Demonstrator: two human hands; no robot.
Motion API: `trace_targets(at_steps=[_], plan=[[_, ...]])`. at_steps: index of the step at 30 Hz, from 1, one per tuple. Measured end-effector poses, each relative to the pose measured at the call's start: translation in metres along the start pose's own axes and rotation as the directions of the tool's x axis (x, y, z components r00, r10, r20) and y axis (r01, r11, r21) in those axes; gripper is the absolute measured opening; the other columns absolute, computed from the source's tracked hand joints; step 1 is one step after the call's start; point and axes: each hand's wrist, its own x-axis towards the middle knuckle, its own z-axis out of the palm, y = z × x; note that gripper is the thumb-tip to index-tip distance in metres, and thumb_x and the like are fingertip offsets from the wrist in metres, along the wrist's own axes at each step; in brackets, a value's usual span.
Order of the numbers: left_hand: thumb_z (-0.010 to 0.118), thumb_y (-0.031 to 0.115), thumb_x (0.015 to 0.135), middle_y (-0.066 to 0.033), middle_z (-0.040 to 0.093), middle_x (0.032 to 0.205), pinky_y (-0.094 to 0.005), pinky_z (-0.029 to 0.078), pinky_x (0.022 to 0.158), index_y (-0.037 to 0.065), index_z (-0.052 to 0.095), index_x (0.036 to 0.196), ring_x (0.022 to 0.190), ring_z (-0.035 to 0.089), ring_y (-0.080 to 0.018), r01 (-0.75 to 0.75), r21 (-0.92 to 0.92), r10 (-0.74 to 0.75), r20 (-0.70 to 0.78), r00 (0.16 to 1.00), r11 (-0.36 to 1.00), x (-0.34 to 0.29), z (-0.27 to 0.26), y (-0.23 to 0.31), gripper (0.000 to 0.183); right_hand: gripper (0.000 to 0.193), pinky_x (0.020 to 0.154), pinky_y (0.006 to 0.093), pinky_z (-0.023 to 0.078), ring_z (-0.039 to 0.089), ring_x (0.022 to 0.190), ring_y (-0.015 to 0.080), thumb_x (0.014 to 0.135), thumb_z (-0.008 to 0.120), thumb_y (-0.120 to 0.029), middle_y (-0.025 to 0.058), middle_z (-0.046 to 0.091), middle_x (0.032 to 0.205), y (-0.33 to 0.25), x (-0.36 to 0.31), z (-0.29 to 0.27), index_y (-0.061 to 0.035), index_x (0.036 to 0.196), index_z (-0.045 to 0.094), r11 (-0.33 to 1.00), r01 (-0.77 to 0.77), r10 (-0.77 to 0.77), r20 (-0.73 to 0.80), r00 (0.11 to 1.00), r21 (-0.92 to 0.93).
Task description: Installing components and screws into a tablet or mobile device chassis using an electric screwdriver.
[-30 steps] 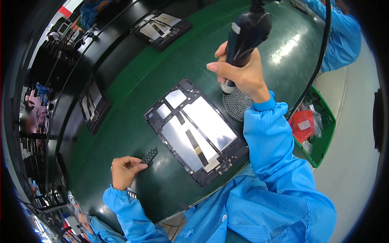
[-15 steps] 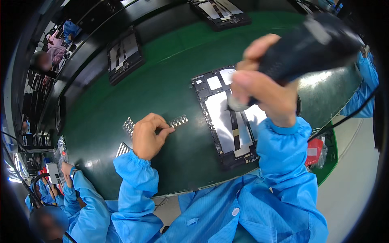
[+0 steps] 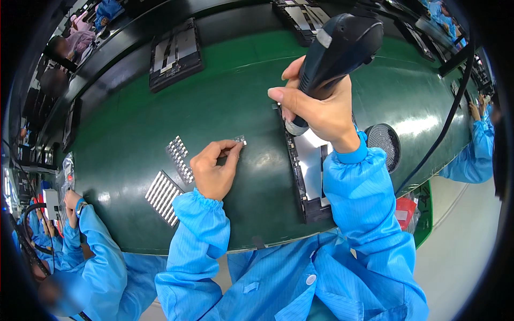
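Note:
My right hand point(image 3: 324, 107) is wrapped around a black handheld tool point(image 3: 342, 48) that looks like an electric screwdriver. Its pale collar points down over an opened tablet device point(image 3: 310, 182), and the tool's very tip cannot be made out. Hand and sleeve cover much of the device. To its left, my left hand point(image 3: 214, 166) pinches a small dark strip with pale squares point(image 3: 241, 140) between thumb and fingertips, just above or on the green table point(image 3: 257, 208). Beside that hand lie a dark strip with rows of pale pieces point(image 3: 179, 158) and a white-striped sheet point(image 3: 163, 198).
Other opened devices point(image 3: 174, 53) stand on the black ledge along the far side. A round black dish point(image 3: 384, 144) sits right of my forearm, near a hanging black cable point(image 3: 452, 115). A green bin point(image 3: 424, 214) holds a red packet. Co-workers in blue sleeves are at both sides.
My right hand has moved left with the tool, uncovering the round dish. My left hand, shifted slightly right in view, shows less of its strip. The strip and striped sheet beside it are less hidden.

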Motion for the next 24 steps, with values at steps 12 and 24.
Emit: trace_targets(at_steps=[12, 24], plan=[[0.064, -0.005, 0.08, -0.012, 0.068, 0.08, -0.0257, 0.053, 0.064, -0.003, 0.064, 0.086, 0.069, 0.067, -0.0175, 0.074, -0.117, -0.067, 0.064, 0.996, 0.99, -0.009, -0.003, 0.01, 0.006, 0.021, 0.045, 0.023, 0.043, 0.056, 0.049, 0.0094, 0.074, 0.073, 0.002, 0.0043, 0.059, 0.06, 0.001, -0.007, 0.002, 0.0014, 0.086, 0.055, 0.997, -0.018, 0.021, 0.045, 0.999, -0.071], [0.06, -0.005, 0.063, -0.0162, 0.063, 0.108, -0.0396, 0.053, 0.081, -0.003, 0.063, 0.1, 0.095, 0.063, -0.0332, -0.37, -0.278, 0.462, 0.495, 0.736, 0.887, -0.059, 0.016, 0.061, 0.038, 0.024, 0.047, 0.0227, 0.044, 0.057, 0.051, 0.0094, 0.075, 0.07, 0.006, 0.0047, 0.06, 0.062, -0.003, -0.009, 0.004, 0.0018, 0.093, 0.054, 0.989, -0.056, 0.067, 0.078, 0.995, -0.14]])
